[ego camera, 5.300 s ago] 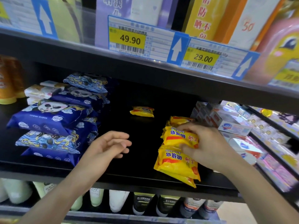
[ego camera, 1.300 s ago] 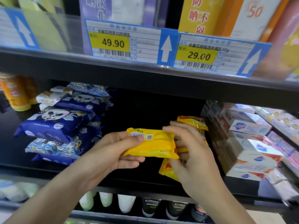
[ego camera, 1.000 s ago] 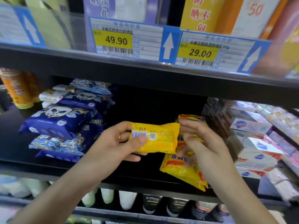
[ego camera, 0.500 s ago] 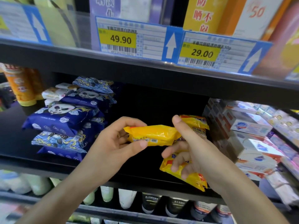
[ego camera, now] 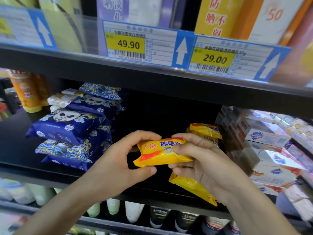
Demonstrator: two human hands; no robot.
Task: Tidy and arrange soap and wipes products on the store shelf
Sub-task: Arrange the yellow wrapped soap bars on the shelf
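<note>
1. Shelf [ego camera: 23,133]: black store shelf board, dark back wall, with another black shelf edge overhead. All places below are given relative to this shelf.
2. Soap [ego camera: 160,152]: yellow packet with red trim, printed face toward the camera, held in the air above the shelf's front middle.
3. Left hand [ego camera: 116,167]: fingers curled over the soap's left end from above, thumb under its lower edge; it grips the packet.
4. Right hand [ego camera: 203,165]: fingers and thumb curled round the soap's right end; it grips the same packet.
5. Soap stack [ego camera: 205,131]: more yellow packets on the shelf, right of centre, behind and below the right hand. One packet reaches the front edge.
6. Wipes [ego camera: 67,128]: blue panda-print packs piled on the shelf's left part.
7. Boxes [ego camera: 267,138]: white boxed soaps stacked at the shelf's right end, just beside the soap stack.
8. Bottle [ego camera: 27,92]: orange, at the shelf's far left.
9. Price tags [ego camera: 128,44]: on the rail above the shelf, reading 49.90 and 29.00, with white up-arrows.
10. Tubes [ego camera: 133,211]: on the level below the shelf.
</note>
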